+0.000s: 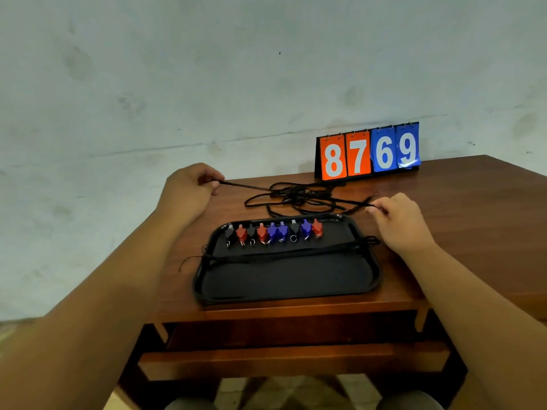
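The worktop (458, 202) is brown wood and stands against a pale wall. On its near part lies the black tray (284, 284), and at the back right stands the number board (368, 153), showing 8769. Your left grip (192, 187) is over the far left corner of the worktop and is clenched on one end of the cord (299, 196), thumb against fingers. Your right grip (399, 220) is just beyond the right end of the tray and pinches another part of cord in the same way. Between the two grips, behind the tray, the cord lies in a loose tangle on the wood. I cannot tell if both grips have the same strand.

The step, I judge, is to free one strand from the tangle. Do it slowly: pull your grips apart only until the strand goes straight. If the whole tangle starts to slide with it, stop and lift a loop free instead of pulling harder. Hold the strand low, away from the board.

Some straight cords (281, 254) lie already across the middle of the tray, their ends reaching past both rims; the new one probably goes beside them. Bring it down from above, so it does not sweep the whistles (273, 232), which stand in one row along the far side of the tray.
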The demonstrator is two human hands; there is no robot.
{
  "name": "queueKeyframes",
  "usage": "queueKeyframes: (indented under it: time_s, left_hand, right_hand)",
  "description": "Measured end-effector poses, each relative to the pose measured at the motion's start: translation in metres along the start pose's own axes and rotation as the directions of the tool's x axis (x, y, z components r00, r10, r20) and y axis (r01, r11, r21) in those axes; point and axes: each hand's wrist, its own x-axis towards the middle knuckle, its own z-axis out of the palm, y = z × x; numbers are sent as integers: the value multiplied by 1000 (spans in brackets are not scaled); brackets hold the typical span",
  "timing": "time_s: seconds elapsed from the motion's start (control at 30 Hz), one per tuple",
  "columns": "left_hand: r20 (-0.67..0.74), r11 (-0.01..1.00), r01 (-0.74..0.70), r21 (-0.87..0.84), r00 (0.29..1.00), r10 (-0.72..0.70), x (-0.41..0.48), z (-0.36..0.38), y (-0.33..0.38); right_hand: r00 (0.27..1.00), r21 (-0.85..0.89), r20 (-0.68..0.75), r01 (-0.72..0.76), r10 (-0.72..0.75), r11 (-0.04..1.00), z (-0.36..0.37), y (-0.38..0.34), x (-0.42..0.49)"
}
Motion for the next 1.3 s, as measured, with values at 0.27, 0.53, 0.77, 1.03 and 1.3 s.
queueKeyframes:
  time_s: [0.27,0.53,0.77,1.03,1.3]
  left_hand:
    - [5,998,58,-34,998,-58,-39,-20,-49]
    - [-43,941,169,-294,981,-190,-69,-20,-85]
    - [-16,931,188,-314,979,-203,-80,-1,-106]
    - [51,959,142,-246,990,-134,-84,5,-112]
    - [46,965,49,-259,998,-38,-86,2,-110]
  right_hand:
    - [986,404,150,-125,69,906,-28,-23,-20]
    - [951,647,202,-310,235,697,-26,-39,-42]
    - [974,493,114,-225,193,841,-11,-35,-50]
    - [980,389,101,-195,169,900,-5,-30,-52]
    - [980,384,97,-199,175,901,-6,-33,-54]
